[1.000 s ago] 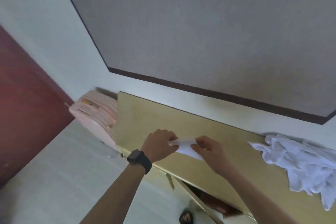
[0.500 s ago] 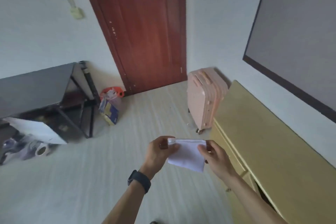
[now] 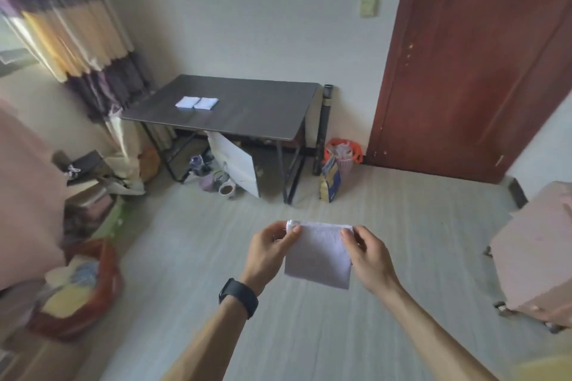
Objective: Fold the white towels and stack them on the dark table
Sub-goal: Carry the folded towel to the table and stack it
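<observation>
White towel (image 3: 318, 257) aloft, two on table (image 3: 263, 114)

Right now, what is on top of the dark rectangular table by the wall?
On the dark rectangular table: a left folded white towel beside a right folded white towel. Anything beneath them is covered.
</observation>
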`<action>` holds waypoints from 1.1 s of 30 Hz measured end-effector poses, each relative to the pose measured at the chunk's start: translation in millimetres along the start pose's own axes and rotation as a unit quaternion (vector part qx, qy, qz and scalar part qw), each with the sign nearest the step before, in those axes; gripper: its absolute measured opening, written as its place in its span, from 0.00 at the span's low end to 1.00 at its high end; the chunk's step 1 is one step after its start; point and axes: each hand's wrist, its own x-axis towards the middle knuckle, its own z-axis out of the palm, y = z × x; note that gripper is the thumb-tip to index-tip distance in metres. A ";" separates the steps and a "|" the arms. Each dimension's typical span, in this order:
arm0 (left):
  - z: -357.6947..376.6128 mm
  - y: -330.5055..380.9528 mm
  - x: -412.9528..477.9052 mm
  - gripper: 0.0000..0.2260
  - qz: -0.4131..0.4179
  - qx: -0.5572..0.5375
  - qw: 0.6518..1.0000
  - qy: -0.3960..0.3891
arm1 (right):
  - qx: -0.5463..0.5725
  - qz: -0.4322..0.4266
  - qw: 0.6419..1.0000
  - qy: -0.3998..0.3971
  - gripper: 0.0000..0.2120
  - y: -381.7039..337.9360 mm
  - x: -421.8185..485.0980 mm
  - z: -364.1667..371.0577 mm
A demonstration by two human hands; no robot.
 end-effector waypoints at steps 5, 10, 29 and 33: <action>-99.2 -19.3 66.9 0.11 -0.014 0.036 0.997 0.068 | -0.014 -0.025 0.999 -0.020 0.13 -44.3 67.9 110.5; -160.2 -33.9 144.0 0.08 0.007 0.074 0.987 0.143 | -0.044 -0.046 0.997 -0.037 0.12 -75.8 144.9 199.0; -391.8 -56.6 481.3 0.02 -0.094 0.009 0.961 0.260 | -0.028 -0.082 0.982 -0.165 0.06 -178.6 501.8 471.2; -444.1 -76.2 557.4 0.04 -0.082 0.022 0.964 0.254 | -0.003 -0.042 0.985 -0.169 0.07 -188.2 573.2 534.2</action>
